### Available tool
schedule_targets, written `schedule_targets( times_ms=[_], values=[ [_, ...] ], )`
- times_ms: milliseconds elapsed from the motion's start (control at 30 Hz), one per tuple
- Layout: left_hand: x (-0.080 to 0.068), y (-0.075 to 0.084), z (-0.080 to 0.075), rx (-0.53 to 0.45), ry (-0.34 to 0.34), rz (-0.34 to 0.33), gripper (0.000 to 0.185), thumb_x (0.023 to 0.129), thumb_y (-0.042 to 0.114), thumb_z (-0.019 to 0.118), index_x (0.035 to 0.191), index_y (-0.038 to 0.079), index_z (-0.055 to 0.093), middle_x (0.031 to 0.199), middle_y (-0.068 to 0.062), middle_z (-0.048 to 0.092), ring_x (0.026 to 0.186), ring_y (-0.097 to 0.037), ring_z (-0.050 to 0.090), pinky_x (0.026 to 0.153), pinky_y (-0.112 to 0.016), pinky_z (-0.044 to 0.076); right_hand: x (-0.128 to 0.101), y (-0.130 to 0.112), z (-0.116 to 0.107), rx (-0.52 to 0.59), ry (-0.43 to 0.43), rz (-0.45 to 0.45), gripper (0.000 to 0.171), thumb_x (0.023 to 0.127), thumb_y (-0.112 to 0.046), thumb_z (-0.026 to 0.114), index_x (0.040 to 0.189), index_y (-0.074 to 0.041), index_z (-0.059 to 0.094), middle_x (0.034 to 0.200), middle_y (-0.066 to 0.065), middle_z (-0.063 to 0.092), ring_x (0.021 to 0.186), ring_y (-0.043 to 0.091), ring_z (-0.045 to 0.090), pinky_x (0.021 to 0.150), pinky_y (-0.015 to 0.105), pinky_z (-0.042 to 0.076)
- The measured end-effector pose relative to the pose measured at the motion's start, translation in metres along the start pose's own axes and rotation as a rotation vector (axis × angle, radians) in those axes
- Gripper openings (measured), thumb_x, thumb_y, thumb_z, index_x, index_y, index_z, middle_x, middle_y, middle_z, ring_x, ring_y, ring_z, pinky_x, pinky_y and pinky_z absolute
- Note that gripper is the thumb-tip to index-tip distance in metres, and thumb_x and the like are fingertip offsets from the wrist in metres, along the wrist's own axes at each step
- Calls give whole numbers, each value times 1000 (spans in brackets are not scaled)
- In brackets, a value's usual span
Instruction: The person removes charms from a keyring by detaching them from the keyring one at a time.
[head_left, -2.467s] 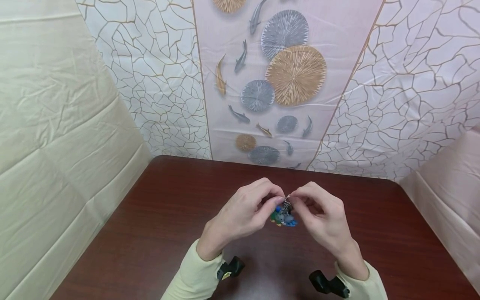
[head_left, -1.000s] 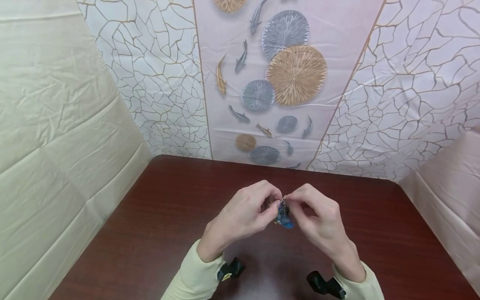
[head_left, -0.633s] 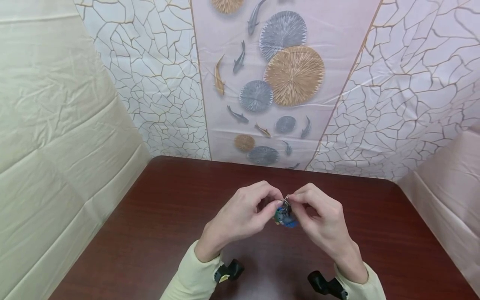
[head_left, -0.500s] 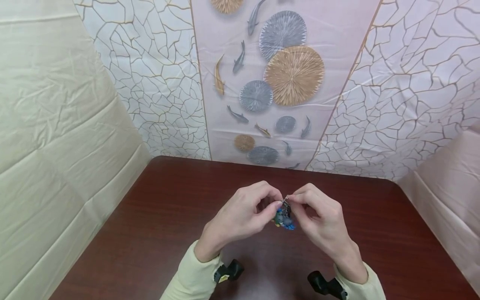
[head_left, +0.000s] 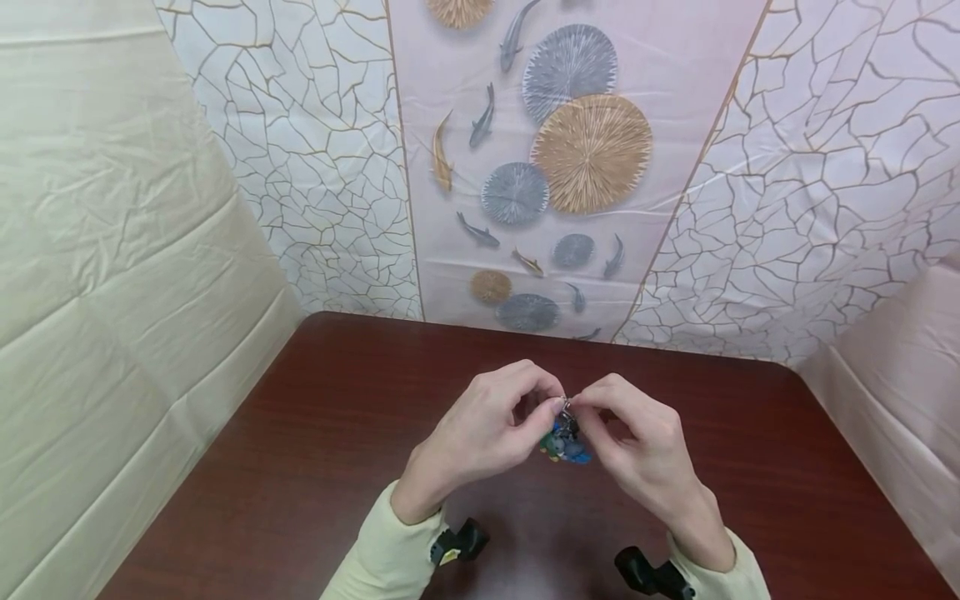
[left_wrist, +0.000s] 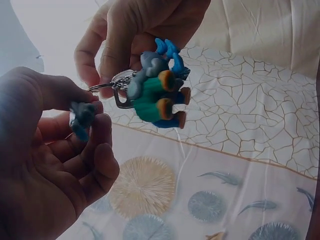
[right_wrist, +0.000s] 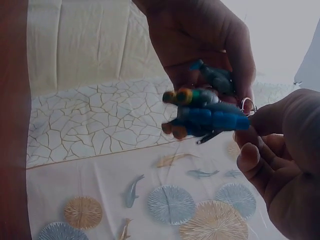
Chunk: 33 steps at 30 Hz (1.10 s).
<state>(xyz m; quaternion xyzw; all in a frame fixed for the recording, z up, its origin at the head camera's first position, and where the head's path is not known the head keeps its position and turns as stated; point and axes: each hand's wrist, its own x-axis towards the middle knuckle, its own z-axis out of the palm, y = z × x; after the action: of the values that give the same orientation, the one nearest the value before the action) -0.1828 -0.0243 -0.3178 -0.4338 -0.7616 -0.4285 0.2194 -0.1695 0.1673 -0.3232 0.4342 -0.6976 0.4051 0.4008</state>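
In the head view my two hands meet above the table, thumbs and fingertips together over a keychain of small figures (head_left: 564,446). My left hand (head_left: 491,421) pinches the metal key ring (left_wrist: 96,88), seen in the left wrist view. A small grey figure with a blue tip (left_wrist: 81,119) sits by that hand's fingers. From the ring, on short chains, dangle green and blue figures (left_wrist: 152,97) with orange feet. My right hand (head_left: 645,442) pinches the ring's other side, visible as a bright loop (right_wrist: 248,104) in the right wrist view. Fingertips partly hide the ring.
A dark reddish wooden table (head_left: 315,433) lies beneath the hands. Patterned cloth (head_left: 315,167) hangs behind it, with plain cream cloth (head_left: 97,333) on the left. Black wrist cameras (head_left: 469,539) are strapped at both sleeves.
Both hands stay near the same spot and keep pinching the key ring. My right hand has shifted slightly down, and the dangling figures have swung and turned.
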Motion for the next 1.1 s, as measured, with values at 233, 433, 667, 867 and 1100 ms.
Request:
schedule_targets(
  times_ms=[233,433,667,867,1100],
  values=[
    [0,-1,1,-11,28,11,5,89,8,62,89,12,62,78,5,56,69,1,49,59,-20,48,-5,2,1,-9,9,83,9,82,7,71,86,0,67,79,5,64,73,3,57,66,12,47],
    [0,-3,2,-5,40,14,6,89,7,64,89,13,62,79,5,57,70,0,51,60,-17,49,-4,0,2,5,0,98,13,81,8,70,91,-1,69,82,7,67,77,5,60,71,12,48],
    [1,-5,2,18,38,47,7,89,5,64,88,12,62,78,4,57,68,-2,51,59,-14,46,-2,-1,2,8,-36,128,3,90,-2,66,88,-3,68,82,3,63,75,3,55,62,12,45],
    [1,-6,2,23,22,63,6,90,6,64,90,11,62,79,4,57,67,-2,50,59,-11,43,-3,-2,1,69,-72,200,20,80,15,67,87,-4,67,80,2,61,69,2,54,55,12,46],
    [1,-6,2,11,28,37,4,91,9,65,91,11,62,81,5,56,70,0,49,62,-10,43,2,-9,0,136,-85,195,23,78,20,66,85,-2,66,77,3,59,68,3,55,55,13,47]
  ],
)
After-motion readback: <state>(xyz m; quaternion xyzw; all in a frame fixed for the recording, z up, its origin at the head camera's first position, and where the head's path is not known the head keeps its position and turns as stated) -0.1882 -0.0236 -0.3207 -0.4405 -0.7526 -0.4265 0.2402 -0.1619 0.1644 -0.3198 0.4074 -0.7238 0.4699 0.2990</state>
